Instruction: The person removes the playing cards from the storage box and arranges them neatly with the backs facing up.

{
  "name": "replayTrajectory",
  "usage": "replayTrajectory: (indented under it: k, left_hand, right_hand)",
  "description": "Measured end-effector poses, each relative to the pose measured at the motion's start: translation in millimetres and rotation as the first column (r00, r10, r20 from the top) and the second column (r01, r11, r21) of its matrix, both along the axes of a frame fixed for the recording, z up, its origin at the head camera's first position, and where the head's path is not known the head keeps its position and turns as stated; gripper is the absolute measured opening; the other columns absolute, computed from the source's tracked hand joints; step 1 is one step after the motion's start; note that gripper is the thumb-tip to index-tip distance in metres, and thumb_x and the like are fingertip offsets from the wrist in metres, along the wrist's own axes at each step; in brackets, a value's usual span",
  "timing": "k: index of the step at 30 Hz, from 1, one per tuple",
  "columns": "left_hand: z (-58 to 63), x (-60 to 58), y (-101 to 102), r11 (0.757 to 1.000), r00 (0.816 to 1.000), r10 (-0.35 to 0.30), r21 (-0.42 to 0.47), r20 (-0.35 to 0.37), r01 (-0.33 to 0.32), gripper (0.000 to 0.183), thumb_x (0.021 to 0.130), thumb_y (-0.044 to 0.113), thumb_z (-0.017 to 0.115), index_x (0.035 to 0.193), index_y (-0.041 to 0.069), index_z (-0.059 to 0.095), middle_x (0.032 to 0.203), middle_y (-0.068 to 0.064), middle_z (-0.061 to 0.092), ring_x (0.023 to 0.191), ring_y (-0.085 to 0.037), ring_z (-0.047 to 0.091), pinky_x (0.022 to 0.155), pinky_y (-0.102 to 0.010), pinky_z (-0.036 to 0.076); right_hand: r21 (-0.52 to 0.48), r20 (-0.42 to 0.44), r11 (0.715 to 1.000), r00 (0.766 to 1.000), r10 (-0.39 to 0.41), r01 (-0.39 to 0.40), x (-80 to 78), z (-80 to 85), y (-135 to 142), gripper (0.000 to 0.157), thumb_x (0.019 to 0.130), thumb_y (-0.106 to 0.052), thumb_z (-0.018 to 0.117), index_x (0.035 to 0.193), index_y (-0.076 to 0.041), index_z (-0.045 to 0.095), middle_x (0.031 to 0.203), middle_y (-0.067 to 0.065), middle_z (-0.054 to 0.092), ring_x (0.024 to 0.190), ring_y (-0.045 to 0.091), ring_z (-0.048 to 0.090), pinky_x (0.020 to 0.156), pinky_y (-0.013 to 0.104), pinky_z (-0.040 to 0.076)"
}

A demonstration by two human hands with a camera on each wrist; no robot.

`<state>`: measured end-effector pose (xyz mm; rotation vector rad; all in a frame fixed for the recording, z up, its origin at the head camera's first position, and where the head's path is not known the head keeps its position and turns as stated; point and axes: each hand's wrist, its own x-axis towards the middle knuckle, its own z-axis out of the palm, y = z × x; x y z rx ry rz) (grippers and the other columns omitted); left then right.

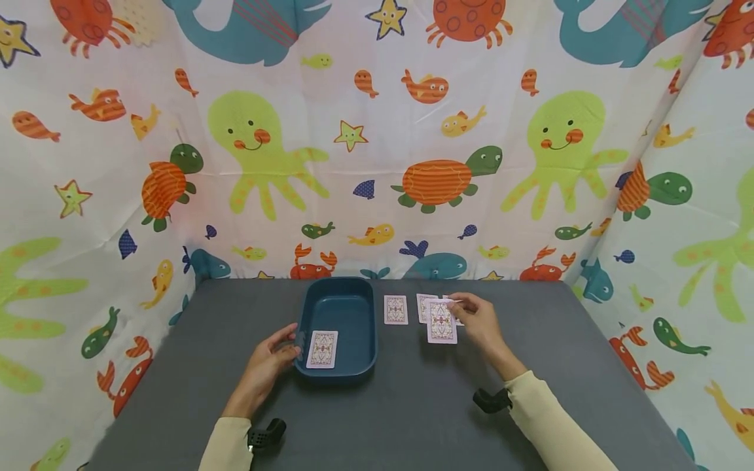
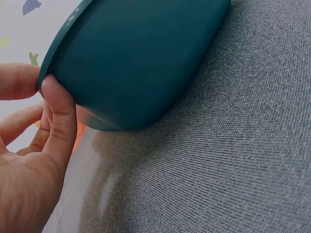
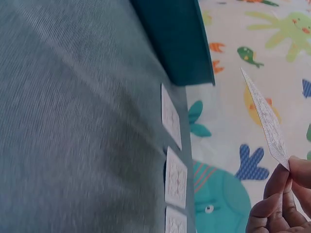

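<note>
My left hand [image 1: 269, 363] pinches the left rim of a dark blue plastic bin [image 2: 131, 58], thumb on the outer wall in the left wrist view. One playing card [image 1: 322, 349] lies patterned side up inside the bin, toward its near end. My right hand [image 1: 478, 322] pinches another playing card [image 3: 267, 119] by its edge, raised above the table. Beyond it lie a card [image 1: 423, 316] partly covered by the held one and a third card [image 3: 175, 221], mostly hidden in the head view. Just right of the bin rests a separate card [image 1: 396, 309].
A grey cloth-covered table [image 1: 412, 418] spreads under everything. A white curtain with printed sea animals [image 1: 365, 176] hangs along its back and sides. Dark wrist devices [image 1: 268, 434] sit at both sleeves.
</note>
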<state>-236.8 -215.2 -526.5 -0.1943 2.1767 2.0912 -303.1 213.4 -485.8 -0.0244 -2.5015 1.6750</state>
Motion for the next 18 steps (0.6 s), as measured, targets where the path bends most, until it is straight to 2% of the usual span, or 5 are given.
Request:
replayTrajectory:
  k: [18]
  left_hand:
    - [1.9,1.3,0,1.000,1.000,0.010,-0.009,-0.005,-0.010,0.056,0.094,0.004,0.059,0.147,0.012,0.043,0.139,-0.015,0.041,0.103,-0.017,0.052,0.086,-0.029,0.048]
  right_hand:
    - [0.105,0.009,0.993,0.998,-0.062,0.061,-15.2,-10.4,47,0.030,0.095,-0.030,0.065,0.117,-0.011,0.069,0.101,0.008,0.070,0.084,0.009,0.058,0.072,0.022,0.048]
